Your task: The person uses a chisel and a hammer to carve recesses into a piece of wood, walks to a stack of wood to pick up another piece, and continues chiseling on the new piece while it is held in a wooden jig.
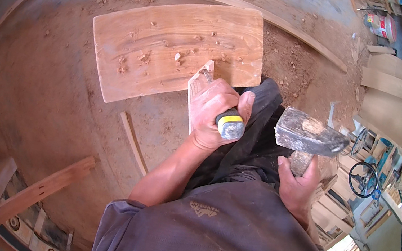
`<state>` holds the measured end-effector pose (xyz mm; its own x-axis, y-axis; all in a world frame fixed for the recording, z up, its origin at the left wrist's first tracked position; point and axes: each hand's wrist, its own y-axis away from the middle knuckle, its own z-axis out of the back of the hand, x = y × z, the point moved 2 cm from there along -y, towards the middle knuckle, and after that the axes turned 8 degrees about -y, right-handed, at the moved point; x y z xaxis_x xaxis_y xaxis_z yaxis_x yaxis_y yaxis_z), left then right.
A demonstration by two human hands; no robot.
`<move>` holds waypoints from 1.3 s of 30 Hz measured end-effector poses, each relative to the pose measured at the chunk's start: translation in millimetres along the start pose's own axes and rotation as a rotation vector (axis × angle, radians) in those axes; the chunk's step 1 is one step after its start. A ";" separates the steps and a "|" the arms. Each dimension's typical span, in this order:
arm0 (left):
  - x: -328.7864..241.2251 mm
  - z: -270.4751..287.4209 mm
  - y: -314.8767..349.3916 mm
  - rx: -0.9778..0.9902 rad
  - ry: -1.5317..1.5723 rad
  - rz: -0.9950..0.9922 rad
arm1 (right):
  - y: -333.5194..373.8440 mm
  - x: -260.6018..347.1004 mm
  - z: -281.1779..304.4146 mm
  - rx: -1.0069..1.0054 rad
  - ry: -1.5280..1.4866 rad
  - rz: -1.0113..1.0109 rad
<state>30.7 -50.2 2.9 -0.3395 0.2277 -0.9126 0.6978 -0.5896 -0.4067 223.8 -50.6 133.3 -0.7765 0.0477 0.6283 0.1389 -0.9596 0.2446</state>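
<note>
My left hand is wrapped round a chisel, its black and yellow handle end pointing up toward me. The chisel's blade, mostly hidden by the fingers, meets a pale narrow wooden piece beneath the hand. That piece stands by the near edge of a wide wooden board, which has several wood chips scattered on it. To the right, my right hand grips a hammer by its short visible handle. Its worn, dark head is raised, apart from the chisel.
A long wooden strip lies beyond the board on the dusty floor. A thin stick and a reddish beam are at left. On the right stand a machine with a black handwheel, stacked timber and a bucket.
</note>
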 end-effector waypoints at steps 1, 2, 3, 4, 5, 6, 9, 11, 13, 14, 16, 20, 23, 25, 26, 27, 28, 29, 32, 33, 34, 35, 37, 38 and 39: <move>0.1 -0.9 0.1 -0.004 -0.009 -0.011 | -0.8 2.4 -1.6 -0.019 -0.021 0.020; 0.7 -1.5 1.0 -0.008 -0.020 -0.022 | -2.0 6.0 0.8 -0.035 -0.001 0.224; -0.1 -3.5 1.5 -0.011 -0.023 -0.033 | -1.2 12.3 3.7 -0.057 0.022 0.427; -1.2 -6.6 0.9 -0.026 -0.007 -0.025 | 0.8 27.9 8.5 -0.026 -0.047 0.395; -1.1 -7.8 -0.6 -0.032 -0.014 -0.027 | 0.2 32.6 2.6 -0.095 -0.176 0.409; -0.7 -8.5 -2.3 -0.037 -0.021 -0.029 | -0.3 37.3 -3.7 -0.160 -0.305 0.431; 2.1 -13.5 -0.8 -0.060 -0.030 -0.007 | -28.2 25.2 4.3 0.129 0.071 0.565; 3.5 -19.1 -1.2 -0.064 -0.025 -0.014 | -36.5 33.7 -10.0 0.207 0.226 0.640; 0.7 -17.9 -1.8 -0.053 -0.049 -0.026 | -33.8 31.6 -7.0 0.175 0.191 0.688; 1.3 -18.9 -3.4 -0.051 -0.037 -0.023 | -32.9 30.9 -6.9 0.148 0.146 0.682; 0.9 -20.9 2.3 -0.051 -0.008 0.037 | -23.8 21.8 -3.3 0.109 0.057 0.617; -5.0 -13.7 -4.5 -0.034 -0.055 -0.022 | -31.7 23.9 -8.5 0.164 0.374 0.538; 1.7 2.4 -1.4 -0.115 0.004 0.036 | -37.5 23.7 -9.3 0.163 0.076 0.361; -1.1 34.2 -10.2 -0.140 -0.008 0.169 | -27.8 13.4 -10.8 0.094 0.002 0.258; -0.8 46.7 -21.2 -0.188 0.125 0.079 | -25.2 8.3 -12.2 0.066 -0.040 0.218; -0.1 59.7 -33.8 -0.148 0.158 0.037 | -20.6 3.5 -10.0 0.091 -0.031 0.117; 0.3 72.7 -47.0 -0.107 0.192 -0.004 | -16.5 0.5 -6.6 0.113 -0.026 0.021; 3.0 75.9 -55.2 -0.051 0.197 0.041 | -13.9 -3.5 -5.3 0.133 -0.029 -0.063; 17.3 78.9 -68.9 -0.015 0.413 0.335 | -10.3 -18.7 -6.3 0.171 -0.111 -0.117; 25.7 78.5 -64.6 -0.021 0.463 0.329 | -9.3 -22.8 -6.9 0.185 -0.127 -0.126; 35.7 77.3 -57.9 -0.028 0.515 0.328 | -8.5 -23.3 -6.8 0.186 -0.116 -0.132; 41.7 75.3 -54.9 -0.036 0.568 0.328 | -8.7 -22.6 -6.2 0.187 -0.104 -0.139; 45.2 68.7 -53.2 -0.086 0.570 0.323 | -9.6 -19.9 -4.8 0.187 -0.100 -0.147; 47.6 67.3 -51.4 -0.094 0.583 0.311 | -10.2 -17.1 -5.2 0.188 -0.108 -0.148; 49.0 63.9 -52.1 -0.104 0.603 0.300 | -10.8 -15.0 -5.1 0.185 -0.111 -0.148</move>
<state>-62.6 -57.8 -18.0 0.2679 0.4761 -0.8376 0.7743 -0.6237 -0.1068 230.8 -42.4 117.4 -0.7259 0.2240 0.6503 0.1466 -0.8734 0.4644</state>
